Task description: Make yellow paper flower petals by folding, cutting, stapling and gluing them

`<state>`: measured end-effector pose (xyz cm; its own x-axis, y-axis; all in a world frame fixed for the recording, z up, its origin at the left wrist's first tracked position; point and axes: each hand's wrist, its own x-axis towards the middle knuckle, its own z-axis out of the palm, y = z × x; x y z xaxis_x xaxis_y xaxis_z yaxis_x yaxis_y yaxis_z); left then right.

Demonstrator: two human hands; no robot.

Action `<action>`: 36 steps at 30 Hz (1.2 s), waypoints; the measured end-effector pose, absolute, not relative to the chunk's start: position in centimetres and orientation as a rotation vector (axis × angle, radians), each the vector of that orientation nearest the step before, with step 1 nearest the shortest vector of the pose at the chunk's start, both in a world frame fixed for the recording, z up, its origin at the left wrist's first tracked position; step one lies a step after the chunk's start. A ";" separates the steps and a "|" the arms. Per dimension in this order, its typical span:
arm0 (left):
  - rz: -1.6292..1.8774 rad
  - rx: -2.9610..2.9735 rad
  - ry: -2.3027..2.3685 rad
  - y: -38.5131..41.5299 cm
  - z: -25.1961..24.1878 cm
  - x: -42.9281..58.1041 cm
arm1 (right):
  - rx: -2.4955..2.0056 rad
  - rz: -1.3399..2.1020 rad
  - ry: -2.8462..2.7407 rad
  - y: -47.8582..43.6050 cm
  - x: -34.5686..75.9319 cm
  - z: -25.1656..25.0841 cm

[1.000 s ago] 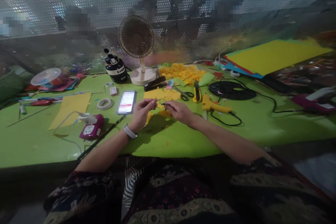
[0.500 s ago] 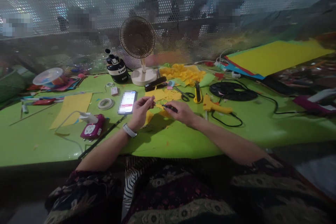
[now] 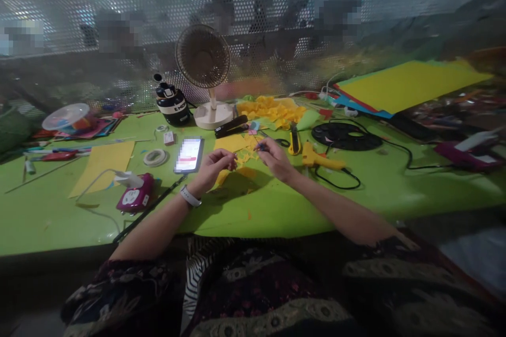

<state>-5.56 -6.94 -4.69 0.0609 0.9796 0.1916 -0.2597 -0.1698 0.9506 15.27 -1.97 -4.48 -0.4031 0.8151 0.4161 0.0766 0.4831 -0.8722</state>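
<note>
Over the yellow paper scraps, my left hand is closed in a pinch, and whatever lies between its fingertips is too small to make out. To its right, my right hand grips a thin dark tool whose slim end points up and left; its kind is unclear. A gap separates the two hands. Beyond them lies a flat sheet of yellow paper. The dark scissors lie partly hidden behind my right hand, beside a yellow utility knife.
A phone and a tape roll lie left of my hands, near a purple power adapter. A yellow glue gun with its cord is on the right. Behind stand a fan and a black bottle.
My hands have moved apart. The right hand has lifted up and away with the dark tool, which now tilts upward; the left stays low, still pinched. The view has shifted slightly.
</note>
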 end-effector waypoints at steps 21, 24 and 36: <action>1.178 1.065 0.833 -7.3 -4.5 -5.3 | -0.762 1.792 -1.610 -3.6 14.9 -2.4; 1.175 1.113 0.859 -7.6 -4.4 -4.6 | -0.797 1.828 -1.354 -3.5 14.3 -2.8; 1.181 1.283 1.016 -8.1 -4.4 -3.7 | -0.813 1.778 -1.184 -3.6 13.4 -3.8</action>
